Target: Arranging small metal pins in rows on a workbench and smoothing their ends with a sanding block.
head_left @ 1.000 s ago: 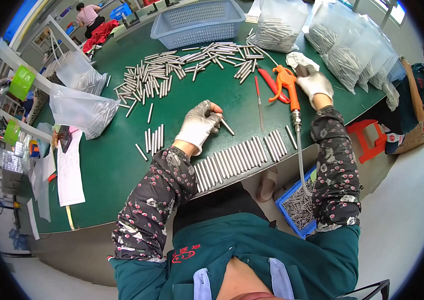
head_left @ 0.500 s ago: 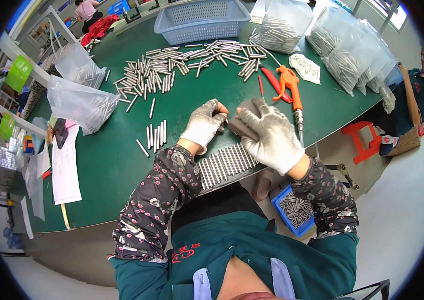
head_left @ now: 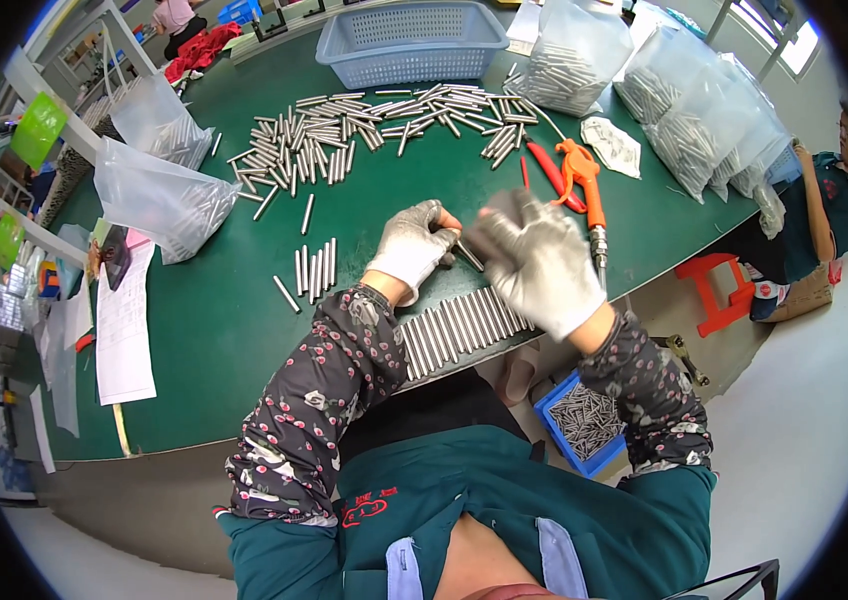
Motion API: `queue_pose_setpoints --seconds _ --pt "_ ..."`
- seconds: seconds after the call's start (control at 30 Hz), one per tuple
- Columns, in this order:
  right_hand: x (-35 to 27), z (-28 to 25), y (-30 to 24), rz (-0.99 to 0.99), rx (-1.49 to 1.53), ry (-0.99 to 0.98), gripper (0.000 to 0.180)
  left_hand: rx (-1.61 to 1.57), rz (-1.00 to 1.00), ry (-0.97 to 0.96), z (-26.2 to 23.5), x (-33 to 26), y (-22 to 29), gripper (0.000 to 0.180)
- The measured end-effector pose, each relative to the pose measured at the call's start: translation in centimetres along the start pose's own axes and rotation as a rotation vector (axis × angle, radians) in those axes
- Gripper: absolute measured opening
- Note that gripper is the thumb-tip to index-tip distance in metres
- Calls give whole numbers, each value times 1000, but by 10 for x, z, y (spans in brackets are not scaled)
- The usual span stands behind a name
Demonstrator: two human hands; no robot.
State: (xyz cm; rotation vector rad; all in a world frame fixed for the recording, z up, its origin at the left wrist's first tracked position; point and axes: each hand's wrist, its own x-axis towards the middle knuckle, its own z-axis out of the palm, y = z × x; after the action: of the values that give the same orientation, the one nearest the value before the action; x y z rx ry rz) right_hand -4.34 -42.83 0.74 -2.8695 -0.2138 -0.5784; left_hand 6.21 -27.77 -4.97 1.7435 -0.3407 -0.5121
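Note:
My left hand [head_left: 412, 248], in a whitish glove with bare fingertips, pinches one end of a metal pin [head_left: 470, 257]. My gloved right hand [head_left: 552, 272] is closed on a brown-grey block [head_left: 490, 236], smeared by motion, just beside the pin; whether they touch I cannot tell. Below both hands, a neat row of metal pins [head_left: 454, 332] lies side by side along the table's near edge. A small group of pins [head_left: 316, 268] rests left of my left hand. Farther back spreads a loose pile of pins [head_left: 316, 142].
On the green table [head_left: 214, 350] stand a blue-grey basket [head_left: 414, 70], bags of pins [head_left: 569, 65] and an orange air gun [head_left: 584, 180] beside red-handled pliers [head_left: 552, 172]. Papers [head_left: 127, 330] lie at left. A blue bin of pins [head_left: 589, 455] sits below; a person [head_left: 824, 210] is at right.
The block has moved slightly up in my right hand and is now blurred. More of the pin in my left hand shows. The row of pins has not visibly changed.

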Motion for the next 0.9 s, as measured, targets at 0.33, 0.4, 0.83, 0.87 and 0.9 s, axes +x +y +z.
queue_pose_setpoints --seconds 0.33,0.4,0.83,0.87,0.9 --pt "-12 11 2 -74 -3 -20 40 120 50 11 1 1 5 4" --pt "-5 5 14 46 -124 10 40 138 24 6 2 1 4 4" --pt "-10 -6 8 34 -7 -93 35 122 3 -44 -2 1 8 2" --pt "-9 -7 10 64 -22 -83 35 115 11 -38 -2 2 8 2" --pt "-11 0 10 -63 18 -4 34 117 13 -37 -2 3 8 2"
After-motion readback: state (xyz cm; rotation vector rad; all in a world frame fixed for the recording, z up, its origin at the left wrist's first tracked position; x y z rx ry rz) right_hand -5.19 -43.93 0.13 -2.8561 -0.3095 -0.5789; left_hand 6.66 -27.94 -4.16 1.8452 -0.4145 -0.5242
